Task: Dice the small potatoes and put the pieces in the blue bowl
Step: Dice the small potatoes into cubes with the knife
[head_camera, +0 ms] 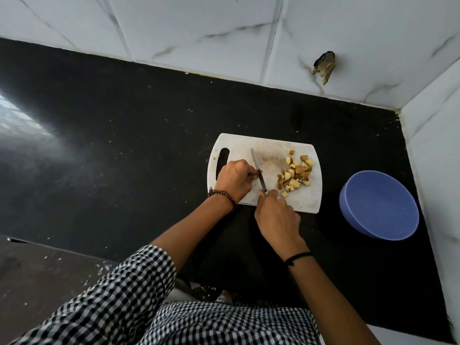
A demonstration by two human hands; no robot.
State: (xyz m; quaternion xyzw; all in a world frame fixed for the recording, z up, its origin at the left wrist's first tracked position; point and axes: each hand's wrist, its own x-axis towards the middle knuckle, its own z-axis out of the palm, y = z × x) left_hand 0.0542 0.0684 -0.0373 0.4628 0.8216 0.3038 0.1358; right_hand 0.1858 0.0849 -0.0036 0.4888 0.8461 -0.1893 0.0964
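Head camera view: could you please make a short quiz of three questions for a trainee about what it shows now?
1. True or false: the blue bowl is empty.
2. Which of the hands grips the knife? A. the left B. the right C. neither
3. Fill in: the diced pieces lie in a pile on the ____.

Key:
1. True.
2. B, the right hand; the left hand pinches a small potato piece.
3. The cutting board.
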